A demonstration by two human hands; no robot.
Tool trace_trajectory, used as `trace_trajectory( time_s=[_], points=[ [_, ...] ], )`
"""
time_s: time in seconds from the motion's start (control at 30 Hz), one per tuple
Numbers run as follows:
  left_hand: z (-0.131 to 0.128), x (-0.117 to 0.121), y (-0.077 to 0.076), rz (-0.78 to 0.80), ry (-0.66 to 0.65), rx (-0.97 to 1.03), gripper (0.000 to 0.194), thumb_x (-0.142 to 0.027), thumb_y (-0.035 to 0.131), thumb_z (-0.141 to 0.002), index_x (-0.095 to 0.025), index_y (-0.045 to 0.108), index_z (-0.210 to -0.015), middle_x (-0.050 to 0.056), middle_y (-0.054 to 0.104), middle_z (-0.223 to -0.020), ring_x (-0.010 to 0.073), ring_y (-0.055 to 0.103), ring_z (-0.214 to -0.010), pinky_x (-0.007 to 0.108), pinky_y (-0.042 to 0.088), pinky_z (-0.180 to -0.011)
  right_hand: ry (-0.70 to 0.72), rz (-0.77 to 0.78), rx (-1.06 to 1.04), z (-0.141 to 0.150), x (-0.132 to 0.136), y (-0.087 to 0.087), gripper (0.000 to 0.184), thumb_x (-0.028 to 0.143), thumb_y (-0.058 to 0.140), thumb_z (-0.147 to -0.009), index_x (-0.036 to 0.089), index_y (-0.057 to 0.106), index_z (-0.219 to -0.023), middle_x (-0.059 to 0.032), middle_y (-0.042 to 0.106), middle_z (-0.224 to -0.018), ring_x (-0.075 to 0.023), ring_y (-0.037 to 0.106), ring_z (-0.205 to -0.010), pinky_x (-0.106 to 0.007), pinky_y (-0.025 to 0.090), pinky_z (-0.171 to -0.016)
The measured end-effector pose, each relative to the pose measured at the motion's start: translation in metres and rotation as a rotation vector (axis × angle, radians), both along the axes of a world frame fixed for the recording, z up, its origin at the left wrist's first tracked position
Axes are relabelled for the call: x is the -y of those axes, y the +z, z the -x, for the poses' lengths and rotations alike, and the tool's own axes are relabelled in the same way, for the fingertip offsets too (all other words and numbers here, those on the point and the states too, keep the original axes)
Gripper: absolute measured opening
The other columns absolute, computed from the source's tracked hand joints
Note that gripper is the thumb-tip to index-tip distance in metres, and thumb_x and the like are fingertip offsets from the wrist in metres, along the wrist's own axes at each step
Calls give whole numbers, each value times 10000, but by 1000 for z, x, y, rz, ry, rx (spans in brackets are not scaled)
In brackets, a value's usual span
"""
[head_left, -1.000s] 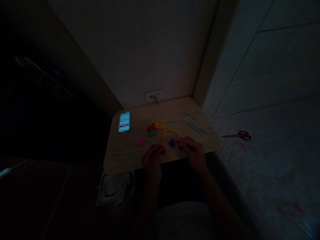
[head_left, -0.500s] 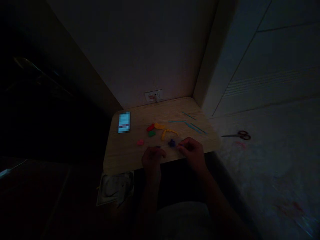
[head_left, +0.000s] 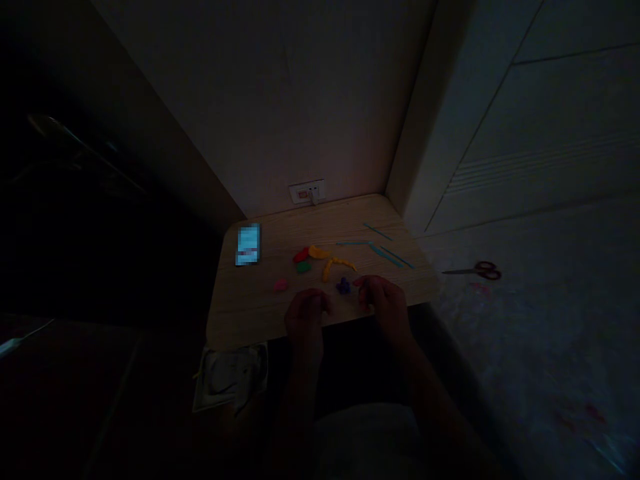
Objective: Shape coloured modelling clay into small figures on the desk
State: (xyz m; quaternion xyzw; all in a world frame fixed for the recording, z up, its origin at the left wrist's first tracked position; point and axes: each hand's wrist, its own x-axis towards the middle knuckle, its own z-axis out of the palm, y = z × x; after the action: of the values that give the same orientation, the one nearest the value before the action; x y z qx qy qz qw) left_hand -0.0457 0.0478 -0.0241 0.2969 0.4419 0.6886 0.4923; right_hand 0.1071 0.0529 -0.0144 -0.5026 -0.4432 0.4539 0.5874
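Note:
On the small wooden table (head_left: 235, 307), a lump of purple modelling clay (head_left: 343, 286) lies between my two hands. My left hand (head_left: 305, 313) is at the front edge, its fingers curled in and the thumb over them; whatever they hold is too dark to make out. Just right of the purple lump is my right hand (head_left: 384, 301), index finger reaching toward it and thumb apart, with nothing visible between them. Beyond lie yellow clay (head_left: 320, 253) in long pieces, red clay (head_left: 301, 255) and green clay (head_left: 303, 267). Pink clay (head_left: 281, 285) sits left of my left hand.
Thin blue-green strips (head_left: 385, 255) lie on the table's right side. A lit phone (head_left: 249, 244) rests at the back left. A wall socket (head_left: 307, 192) with a plug is behind. Scissors (head_left: 477, 270) lie to the right, and a tray-like box (head_left: 230, 377) stands below the table's left front.
My right thumb and index finger have parted from a pinch on a small purple bit, which no longer shows. My left fingers have shifted slightly. The clay on the table has not moved.

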Motion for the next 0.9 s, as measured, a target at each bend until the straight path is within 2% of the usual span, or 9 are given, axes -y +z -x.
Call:
trace_trajectory(
  time_s=[0.17, 0.3, 0.4, 0.5, 0.57, 0.67, 0.77, 0.9],
  points=[
    [1, -2, -6, 3, 10, -11, 381, -385, 954, -623, -175, 751, -868, 65, 799, -868, 146, 724, -699, 248, 577, -646, -22, -45, 18, -1, -2, -2, 278, 468, 653, -922, 214, 764, -942, 10, 614, -651, -140, 544, -553, -269, 464, -530],
    [1, -2, -9, -12, 2, -16, 369, -338, 944, -637, -180, 742, -903, 70, 807, -889, 196, 773, -794, 264, 600, -662, 17, -34, -35, -1, -1, -2, 242, 385, 735, -849, 240, 787, -1036, -51, 763, -906, -178, 667, -708, -284, 541, -579],
    [0, -3, -10, -13, 18, -15, 378, -300, 956, -607, -184, 735, -891, 50, 799, -855, 196, 779, -788, 261, 604, -665, 44, -11, -30, 0, -1, 0, 188, 330, 770, -805, 242, 803, -968, -67, 798, -989, -200, 718, -779, -293, 575, -606],
    [0, -4, -9, 5, 33, -15, 412, -312, 976, -557, -181, 733, -863, 24, 775, -788, 171, 757, -705, 263, 602, -662, 5, 33, -51, 2, -2, 0, 159, 327, 825, -735, 231, 790, -858, -63, 813, -911, -204, 729, -728, -288, 574, -572],
    [0, -3, -8, 7, 37, -23, 411, -354, 979, -554, -172, 733, -827, 8, 746, -714, 142, 714, -620, 249, 579, -621, -12, 63, -62, 2, -2, 0, 188, 332, 851, -698, 224, 770, -828, -42, 794, -770, -192, 710, -644, -273, 552, -532],
    [0, -2, -4, 14, 31, -29, 408, -481, 935, -635, -158, 732, -781, 5, 701, -632, 117, 643, -536, 235, 527, -554, -11, 67, -43, 2, -2, 0, 193, 375, 823, -735, 212, 741, -797, -3, 715, -594, -160, 640, -517, -257, 502, -486],
    [0, 0, -2, 36, 13, -25, 448, -586, 839, -749, -150, 736, -778, 13, 674, -607, 116, 617, -541, 236, 507, -556, -23, 42, -13, 2, -2, 1, 235, 431, 742, -823, 200, 756, -785, 1, 674, -562, -142, 577, -481, -262, 468, -477],
    [0, -1, -3, 4, 11, -40, 420, -563, 832, -775, -151, 748, -780, 6, 656, -609, 96, 581, -555, 215, 484, -571, -14, 9, -38, 0, -3, 3, 273, 455, 713, -864, 202, 815, -869, -7, 681, -615, -143, 578, -536, -269, 481, -518]
  ],
)
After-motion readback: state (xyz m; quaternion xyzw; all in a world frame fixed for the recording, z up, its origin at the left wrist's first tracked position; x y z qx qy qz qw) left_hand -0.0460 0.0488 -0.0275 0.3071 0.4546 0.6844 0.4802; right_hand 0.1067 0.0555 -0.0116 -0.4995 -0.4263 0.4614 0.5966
